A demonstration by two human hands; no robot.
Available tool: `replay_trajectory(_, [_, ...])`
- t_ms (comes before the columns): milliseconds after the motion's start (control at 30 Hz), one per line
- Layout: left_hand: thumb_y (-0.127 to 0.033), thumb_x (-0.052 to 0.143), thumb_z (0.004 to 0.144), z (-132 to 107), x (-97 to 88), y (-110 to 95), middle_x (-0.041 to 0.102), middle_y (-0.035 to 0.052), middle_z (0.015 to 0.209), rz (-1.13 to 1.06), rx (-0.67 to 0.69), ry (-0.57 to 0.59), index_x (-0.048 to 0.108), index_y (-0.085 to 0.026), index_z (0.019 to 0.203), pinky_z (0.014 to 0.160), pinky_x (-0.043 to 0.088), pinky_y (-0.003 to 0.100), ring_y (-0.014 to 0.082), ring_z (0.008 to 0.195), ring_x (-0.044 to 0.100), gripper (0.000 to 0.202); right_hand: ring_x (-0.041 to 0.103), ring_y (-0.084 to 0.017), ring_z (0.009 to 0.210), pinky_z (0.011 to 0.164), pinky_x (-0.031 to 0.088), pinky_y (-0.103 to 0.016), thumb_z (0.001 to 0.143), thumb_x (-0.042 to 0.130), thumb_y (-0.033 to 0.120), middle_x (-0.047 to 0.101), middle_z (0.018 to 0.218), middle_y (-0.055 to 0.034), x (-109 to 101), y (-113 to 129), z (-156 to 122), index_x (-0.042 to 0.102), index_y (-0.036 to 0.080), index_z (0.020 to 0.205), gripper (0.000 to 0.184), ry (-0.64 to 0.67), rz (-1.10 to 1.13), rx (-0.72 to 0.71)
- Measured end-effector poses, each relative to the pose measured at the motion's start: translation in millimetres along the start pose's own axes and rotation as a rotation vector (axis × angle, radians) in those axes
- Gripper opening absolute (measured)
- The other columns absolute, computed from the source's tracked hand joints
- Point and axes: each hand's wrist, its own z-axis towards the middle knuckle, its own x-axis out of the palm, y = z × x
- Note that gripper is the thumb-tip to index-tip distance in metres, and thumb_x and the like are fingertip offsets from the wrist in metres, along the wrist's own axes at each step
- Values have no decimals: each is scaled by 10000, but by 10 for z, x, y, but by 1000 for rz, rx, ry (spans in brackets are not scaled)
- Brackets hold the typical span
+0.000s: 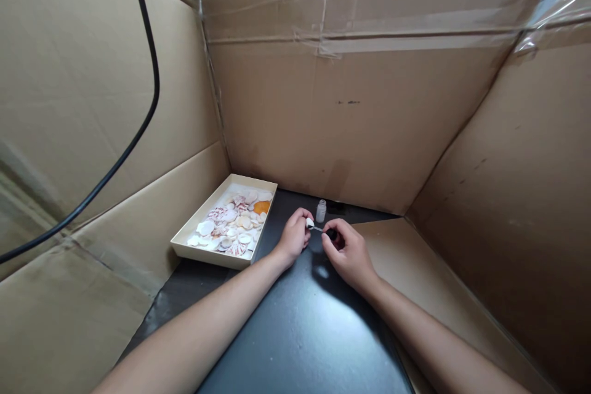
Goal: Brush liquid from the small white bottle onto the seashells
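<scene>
My left hand [295, 236] is closed in a pinch on a small white shell [309, 221]. My right hand [348, 252] grips a dark cap [333, 236] with a thin pale applicator stem [316, 228] sticking out to the left. The stem's tip meets or almost meets the shell; whether they touch is too small to tell. Just behind both hands, a small clear glass bottle [321, 212] stands upright with no cap on its neck. Left of my left hand, a shallow cream tray [210, 253] holds several shells [231, 221], white, striped and one orange.
Beneath my hands lies a dark grey table surface [295, 332]. Cardboard walls [323, 123] close in the back and both sides, and a cardboard flap [406, 271] covers the right part of the table. A black cable [154, 74] hangs at the left.
</scene>
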Motion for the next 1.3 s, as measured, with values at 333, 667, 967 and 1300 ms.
replay_trajectory(333, [-187,396,759,19,-14,29,374,-82,523,13,22,-8,436,-205,785,361,229,152,60,367,344,51,455,-115,573,552,373,-226,820,527,240,556,727,4,-8,-9,7,577,196,846,72,27,12,-7])
replay_trajectory(667, [-188,407,756,8,-13,18,415,-79,489,60,28,0,443,-204,795,380,263,158,75,393,392,55,456,-117,574,557,369,-229,818,528,241,561,733,5,-9,-11,8,577,198,845,71,27,-5,7])
replay_trajectory(967, [-186,408,742,9,-12,18,386,-81,509,50,22,8,439,-200,788,377,227,166,63,385,368,58,434,-108,551,540,348,-220,820,538,247,545,690,19,-13,0,2,566,194,822,60,36,-2,6])
replay_trajectory(1300, [-191,408,748,10,-2,7,378,-84,534,53,16,-11,431,-201,794,368,212,166,54,379,359,53,434,-105,562,547,346,-217,817,539,226,540,710,18,-16,-2,0,570,191,834,50,79,-4,24])
